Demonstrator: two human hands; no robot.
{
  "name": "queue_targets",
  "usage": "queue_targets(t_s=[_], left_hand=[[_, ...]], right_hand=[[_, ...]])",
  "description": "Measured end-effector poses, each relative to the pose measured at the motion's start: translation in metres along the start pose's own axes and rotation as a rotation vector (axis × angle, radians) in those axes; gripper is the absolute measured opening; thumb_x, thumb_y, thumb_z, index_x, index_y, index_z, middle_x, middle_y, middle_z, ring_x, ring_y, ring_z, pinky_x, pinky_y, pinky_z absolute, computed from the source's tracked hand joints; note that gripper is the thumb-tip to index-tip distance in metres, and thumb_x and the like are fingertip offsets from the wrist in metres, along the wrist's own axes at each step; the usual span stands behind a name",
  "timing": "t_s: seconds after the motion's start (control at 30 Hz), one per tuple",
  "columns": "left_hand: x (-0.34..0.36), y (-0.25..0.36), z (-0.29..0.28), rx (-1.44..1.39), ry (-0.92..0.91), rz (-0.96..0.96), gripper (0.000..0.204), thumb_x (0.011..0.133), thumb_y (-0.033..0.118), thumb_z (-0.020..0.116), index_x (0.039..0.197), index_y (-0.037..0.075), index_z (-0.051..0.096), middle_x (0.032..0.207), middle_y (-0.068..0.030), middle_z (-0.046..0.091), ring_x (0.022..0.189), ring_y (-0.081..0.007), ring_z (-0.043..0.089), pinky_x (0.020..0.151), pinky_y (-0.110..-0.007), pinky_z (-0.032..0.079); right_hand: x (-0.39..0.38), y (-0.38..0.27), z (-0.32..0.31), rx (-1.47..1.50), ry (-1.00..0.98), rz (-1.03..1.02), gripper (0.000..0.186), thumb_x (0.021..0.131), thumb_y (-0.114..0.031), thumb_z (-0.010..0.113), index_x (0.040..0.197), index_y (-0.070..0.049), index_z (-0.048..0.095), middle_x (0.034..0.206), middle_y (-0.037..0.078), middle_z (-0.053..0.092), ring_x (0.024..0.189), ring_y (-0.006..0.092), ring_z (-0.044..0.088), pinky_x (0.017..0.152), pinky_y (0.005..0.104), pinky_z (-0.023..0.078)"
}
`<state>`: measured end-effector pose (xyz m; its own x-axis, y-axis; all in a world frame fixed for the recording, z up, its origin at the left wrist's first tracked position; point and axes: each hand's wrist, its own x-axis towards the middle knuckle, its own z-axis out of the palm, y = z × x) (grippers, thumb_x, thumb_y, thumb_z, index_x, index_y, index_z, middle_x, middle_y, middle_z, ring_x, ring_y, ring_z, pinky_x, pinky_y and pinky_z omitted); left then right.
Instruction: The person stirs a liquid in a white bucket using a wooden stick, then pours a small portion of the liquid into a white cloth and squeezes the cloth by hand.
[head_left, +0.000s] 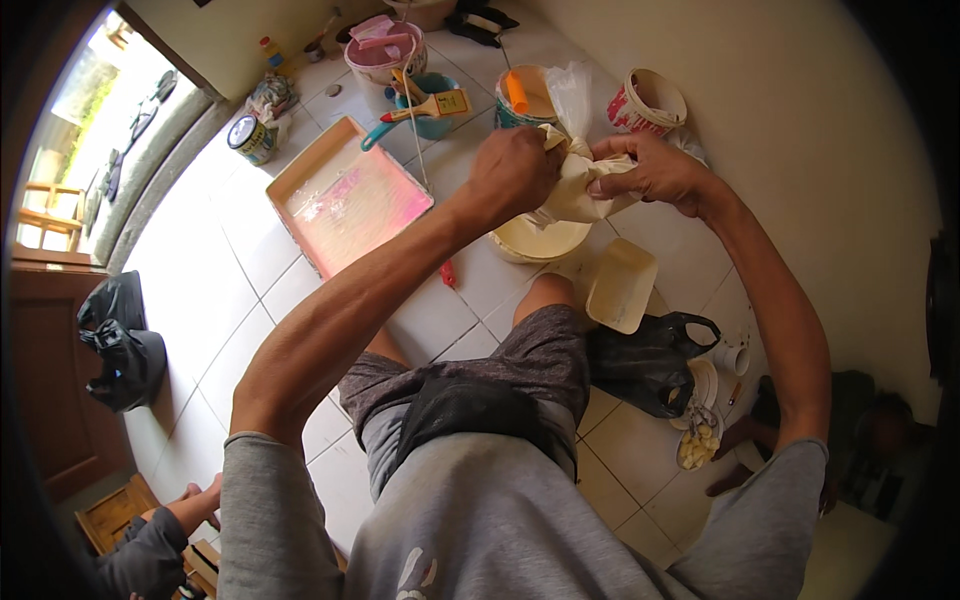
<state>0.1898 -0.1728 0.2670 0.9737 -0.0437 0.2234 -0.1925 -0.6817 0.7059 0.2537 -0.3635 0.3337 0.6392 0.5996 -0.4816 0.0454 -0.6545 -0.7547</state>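
Both of my hands are closed on a cream-coloured plastic bag (580, 192), gathered and twisted between them. Its clear, crumpled end (572, 95) sticks up away from me. My left hand (515, 170) makes a fist around the bag's left side. On the other side, my right hand (665, 175) pinches it between thumb and fingers. Directly beneath, partly hidden by the bag, stands a bucket (540, 243) with cream-coloured content. What the bag holds cannot be made out.
A pink-stained paint tray (345, 205) lies left, near a paintbrush (435, 105) across a blue container (432, 128). Paint buckets (648, 102) stand beyond. At right are a shallow tub (622, 285), a black bag (650, 365) and food (698, 447). Other people sit at both lower sides.
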Motion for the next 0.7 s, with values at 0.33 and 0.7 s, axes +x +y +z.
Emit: queue_targets(t_s=[0.33,0.7], left_hand=[[0.015,-0.012,-0.008,0.268,0.352,0.309,0.036,0.092,0.031,0.057,0.081,-0.002,0.065,0.066,-0.0200,0.057,0.068,-0.0375,0.059,0.064,-0.045,0.046],[0.026,0.002,-0.011,-0.334,0.173,-0.066,0.039,0.082,0.033,0.069,0.074,-0.005,0.067,0.055,-0.0066,0.055,0.053,-0.0105,0.048,0.051,-0.033,0.041]], right_hand=[[0.009,0.000,-0.014,-0.602,0.260,-0.257,0.027,0.095,-0.023,0.052,0.093,0.002,0.060,0.072,0.010,0.059,0.069,0.0176,0.055,0.068,0.0340,0.043],[0.015,0.009,-0.018,-0.620,0.473,-0.361,0.060,0.096,-0.051,0.041,0.076,0.002,0.061,0.061,0.017,0.056,0.059,0.0322,0.057,0.060,0.0429,0.044]])
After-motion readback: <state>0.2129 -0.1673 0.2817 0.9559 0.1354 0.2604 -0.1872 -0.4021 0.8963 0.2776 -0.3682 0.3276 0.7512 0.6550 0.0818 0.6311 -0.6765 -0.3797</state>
